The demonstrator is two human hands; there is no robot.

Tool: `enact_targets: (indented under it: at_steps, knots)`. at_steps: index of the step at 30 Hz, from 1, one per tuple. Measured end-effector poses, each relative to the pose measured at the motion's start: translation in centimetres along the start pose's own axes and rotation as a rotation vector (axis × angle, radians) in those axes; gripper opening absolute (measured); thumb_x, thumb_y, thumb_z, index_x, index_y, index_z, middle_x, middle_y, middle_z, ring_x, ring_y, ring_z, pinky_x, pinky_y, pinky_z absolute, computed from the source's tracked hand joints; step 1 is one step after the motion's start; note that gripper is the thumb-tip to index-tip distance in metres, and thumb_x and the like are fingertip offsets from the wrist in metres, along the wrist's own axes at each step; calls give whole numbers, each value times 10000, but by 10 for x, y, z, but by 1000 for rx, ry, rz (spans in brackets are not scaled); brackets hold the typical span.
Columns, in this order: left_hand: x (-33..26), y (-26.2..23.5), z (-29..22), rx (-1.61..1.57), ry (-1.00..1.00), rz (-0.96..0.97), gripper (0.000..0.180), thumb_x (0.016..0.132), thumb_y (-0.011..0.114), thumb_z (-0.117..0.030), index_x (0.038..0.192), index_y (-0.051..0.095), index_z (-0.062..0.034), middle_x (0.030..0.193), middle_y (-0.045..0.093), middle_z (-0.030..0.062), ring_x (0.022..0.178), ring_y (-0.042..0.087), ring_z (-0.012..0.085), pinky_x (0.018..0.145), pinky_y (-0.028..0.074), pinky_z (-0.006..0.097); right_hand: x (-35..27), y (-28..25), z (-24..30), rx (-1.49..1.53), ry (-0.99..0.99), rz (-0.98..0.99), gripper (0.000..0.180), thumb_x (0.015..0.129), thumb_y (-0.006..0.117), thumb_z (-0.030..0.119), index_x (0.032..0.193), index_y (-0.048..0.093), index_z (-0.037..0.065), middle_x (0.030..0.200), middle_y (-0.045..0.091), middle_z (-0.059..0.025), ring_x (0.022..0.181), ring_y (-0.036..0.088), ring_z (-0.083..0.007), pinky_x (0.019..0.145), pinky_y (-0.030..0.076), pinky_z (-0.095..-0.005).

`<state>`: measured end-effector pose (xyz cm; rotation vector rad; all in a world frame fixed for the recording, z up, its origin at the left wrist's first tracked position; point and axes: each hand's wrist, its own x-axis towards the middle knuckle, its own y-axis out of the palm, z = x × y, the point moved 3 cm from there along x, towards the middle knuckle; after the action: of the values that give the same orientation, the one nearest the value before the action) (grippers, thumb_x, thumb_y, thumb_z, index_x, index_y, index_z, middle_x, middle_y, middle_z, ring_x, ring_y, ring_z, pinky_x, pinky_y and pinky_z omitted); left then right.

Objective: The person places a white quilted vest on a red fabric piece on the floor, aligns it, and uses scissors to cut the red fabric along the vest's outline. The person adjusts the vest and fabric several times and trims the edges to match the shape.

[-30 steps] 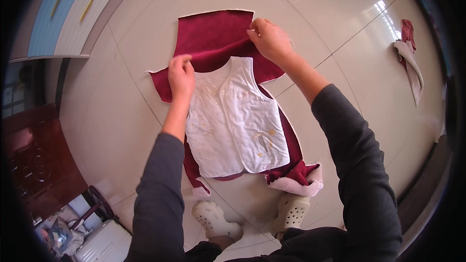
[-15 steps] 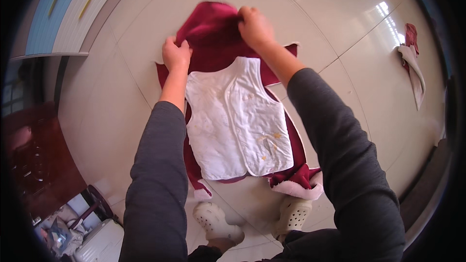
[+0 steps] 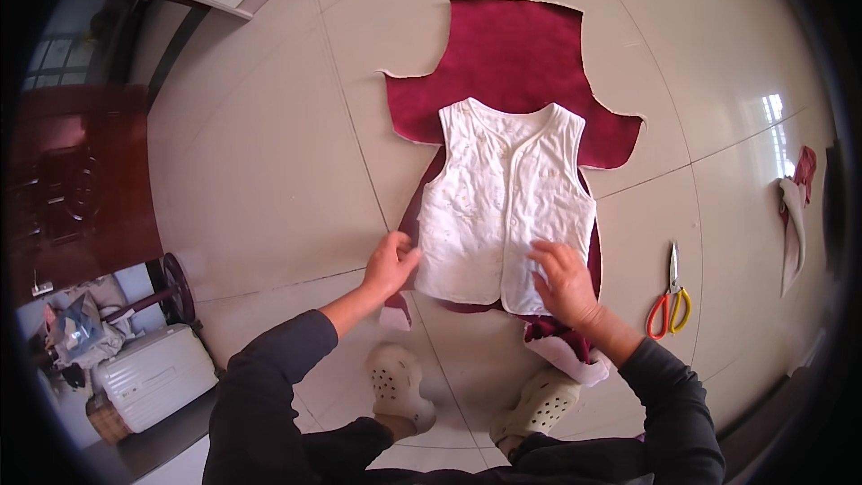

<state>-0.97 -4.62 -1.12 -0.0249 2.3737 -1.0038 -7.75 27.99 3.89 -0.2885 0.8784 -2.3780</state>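
Note:
A small white sleeveless vest (image 3: 467, 216) lies flat, front up, on a dark red piece of fabric (image 3: 516, 49) with pale cut edges. The red fabric spreads past the vest's neck and shoulders, and strips of it show along both sides. At its near right end, a bunched part with a pale fluffy cuff (image 3: 575, 359) lies by my shoe. My left hand (image 3: 392, 265) is beside the vest's lower left edge, fingers loosely bent and holding nothing. Over the vest's lower right front, my right hand (image 3: 566, 283) has its fingers apart and empty.
Scissors (image 3: 671, 295) with one red and one yellow handle lie on the tiled floor to the right. Farther right is a red and pale fabric scrap (image 3: 795, 207). At left stand a dark red wooden piece (image 3: 81, 180) and a white case (image 3: 157, 377). My beige clogs (image 3: 400, 386) are close below.
Both hands have let go of the red fabric's far end and come back toward me, to the vest's lower part. The far end now lies flat. Scissors now show at right.

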Motion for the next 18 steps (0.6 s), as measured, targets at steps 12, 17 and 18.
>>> enact_targets:
  at_steps: [12,17,18]
  knots:
    - [6,20,-27,167,34,323,435,721,687,-273,993,537,32,1016,619,242,987,602,369,833,488,441,11,25,15,-255,53,425,423,761,577,72,1181,536,43,1264,513,-122,1161,508,-305,967,424,-414]
    - [-19,23,-40,143,126,216,546,764,688,-289,1133,389,-21,1000,627,194,876,632,374,676,504,471,17,35,23,-441,115,545,429,778,625,127,1189,530,46,1289,500,-122,1175,505,-320,978,422,-409]
    - [-24,28,-43,42,209,149,545,781,677,-300,1149,382,-25,1016,622,195,885,630,374,678,504,469,16,37,24,-464,156,519,412,778,614,123,1174,535,41,1283,503,-125,1175,505,-313,974,426,-405]
